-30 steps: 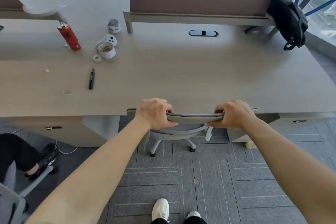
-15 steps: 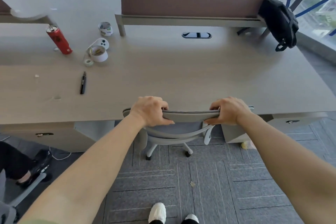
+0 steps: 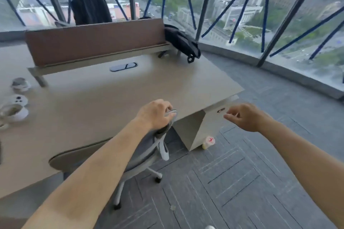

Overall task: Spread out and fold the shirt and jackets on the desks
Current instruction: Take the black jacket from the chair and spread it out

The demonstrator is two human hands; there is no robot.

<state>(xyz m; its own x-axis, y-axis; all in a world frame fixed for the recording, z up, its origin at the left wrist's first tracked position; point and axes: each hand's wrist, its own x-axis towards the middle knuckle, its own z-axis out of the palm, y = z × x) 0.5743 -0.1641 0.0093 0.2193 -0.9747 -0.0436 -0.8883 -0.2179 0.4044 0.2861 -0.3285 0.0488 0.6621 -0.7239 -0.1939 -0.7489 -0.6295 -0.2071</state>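
Nearby, the left hand (image 3: 155, 115) grips the top edge of a grey office chair (image 3: 144, 149) standing at the near edge of the desk (image 3: 115, 98). Right of it, the right hand (image 3: 243, 116) hangs loosely curled, holding nothing, before a drawer unit (image 3: 210, 126). At the desk's far right corner lies a black bag (image 3: 183, 42) beside a brown divider (image 3: 93, 42). Whether the dark shape (image 3: 89, 7) behind is clothing cannot be told. Grey carpet (image 3: 223, 182) meets a curved window wall (image 3: 242, 5).

desk (image 3: 130, 95) | pale beige wood-look top | flat, level | oval cable slot (image 3: 123, 66) near far edge | right end angled
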